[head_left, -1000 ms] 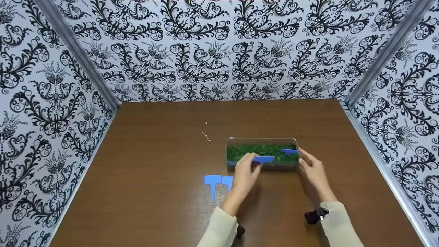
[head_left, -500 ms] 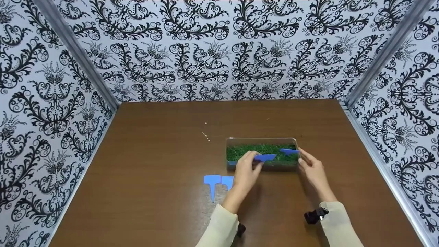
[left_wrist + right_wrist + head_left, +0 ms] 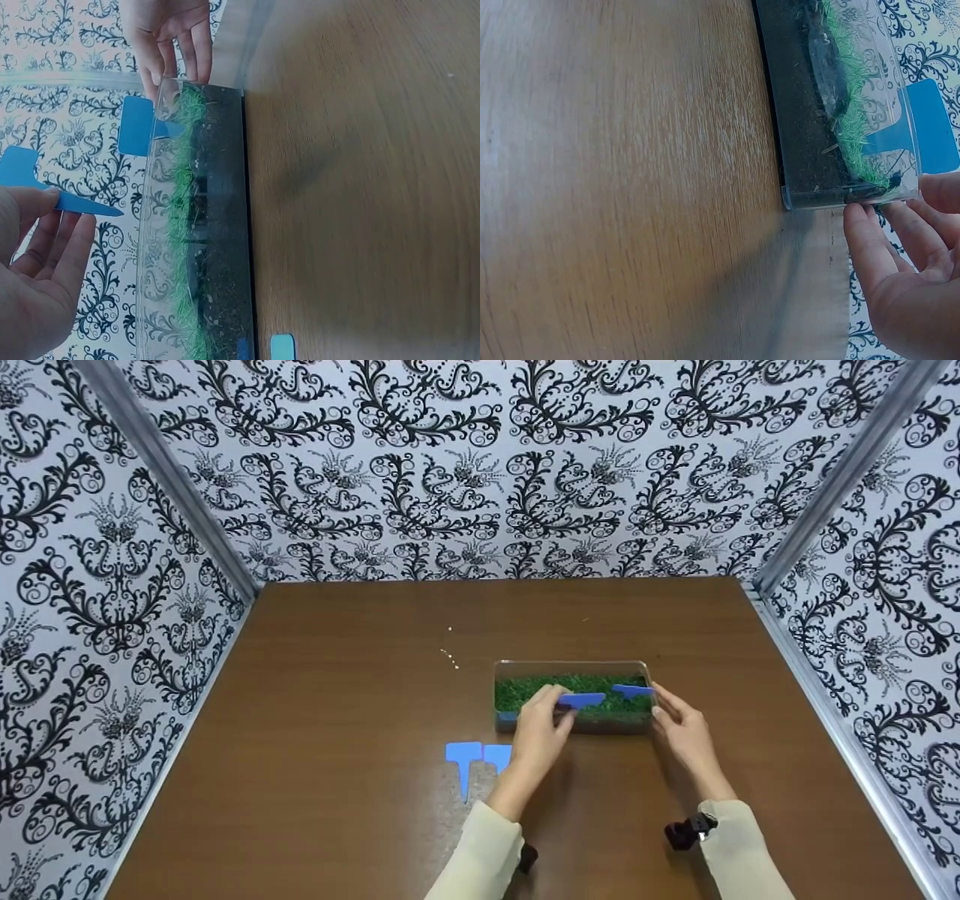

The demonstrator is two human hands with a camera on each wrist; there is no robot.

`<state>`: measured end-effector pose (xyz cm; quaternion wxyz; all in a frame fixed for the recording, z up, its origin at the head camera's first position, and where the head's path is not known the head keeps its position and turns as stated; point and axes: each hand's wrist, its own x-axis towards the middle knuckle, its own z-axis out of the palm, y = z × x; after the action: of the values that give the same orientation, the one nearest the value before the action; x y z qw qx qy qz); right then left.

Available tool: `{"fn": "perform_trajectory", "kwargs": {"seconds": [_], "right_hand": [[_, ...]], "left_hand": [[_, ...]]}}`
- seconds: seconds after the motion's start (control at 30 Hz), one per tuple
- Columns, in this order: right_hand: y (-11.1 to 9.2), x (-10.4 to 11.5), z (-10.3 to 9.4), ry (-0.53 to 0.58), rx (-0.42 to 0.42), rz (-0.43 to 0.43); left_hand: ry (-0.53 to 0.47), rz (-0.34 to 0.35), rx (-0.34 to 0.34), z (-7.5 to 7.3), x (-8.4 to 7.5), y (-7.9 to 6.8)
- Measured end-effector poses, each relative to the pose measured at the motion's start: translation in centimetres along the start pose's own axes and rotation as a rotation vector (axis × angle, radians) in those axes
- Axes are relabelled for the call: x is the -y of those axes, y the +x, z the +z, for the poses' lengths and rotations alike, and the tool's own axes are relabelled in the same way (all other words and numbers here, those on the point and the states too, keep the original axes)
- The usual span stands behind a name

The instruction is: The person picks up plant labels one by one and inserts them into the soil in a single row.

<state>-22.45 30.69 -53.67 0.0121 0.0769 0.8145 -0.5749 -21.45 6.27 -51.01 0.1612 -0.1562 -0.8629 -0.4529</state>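
Marker point(image 3: 582, 700) in left grip point(image 3: 538, 727)

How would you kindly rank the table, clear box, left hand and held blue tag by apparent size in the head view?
Largest to smallest:
1. Table
2. Clear box
3. Left hand
4. Held blue tag

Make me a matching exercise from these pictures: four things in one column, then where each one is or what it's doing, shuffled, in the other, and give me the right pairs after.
Column one
1. Left grip
2. Right grip
3. Grass
4. Leftmost blue marker in the head view

Column two
A. green, inside the clear box
B. holding a blue marker above the box
C. lying flat on the table
D. touching the end of the box

Right pairs: 1-B, 2-D, 3-A, 4-C
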Motion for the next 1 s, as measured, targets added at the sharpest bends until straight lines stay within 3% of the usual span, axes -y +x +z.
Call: {"fn": "perform_trajectory", "kwargs": {"seconds": [0.47, 1.0], "right_hand": [[0.0, -0.09, -0.08, 0.014, 0.014, -0.005], [-0.04, -0.05, 0.04, 0.011, -0.008, -0.003]], "left_hand": [[-0.013, -0.025, 0.025, 0.15, -0.12, 0.56], [-0.003, 0.004, 0.024, 0.19, -0.27, 0.85]]}}
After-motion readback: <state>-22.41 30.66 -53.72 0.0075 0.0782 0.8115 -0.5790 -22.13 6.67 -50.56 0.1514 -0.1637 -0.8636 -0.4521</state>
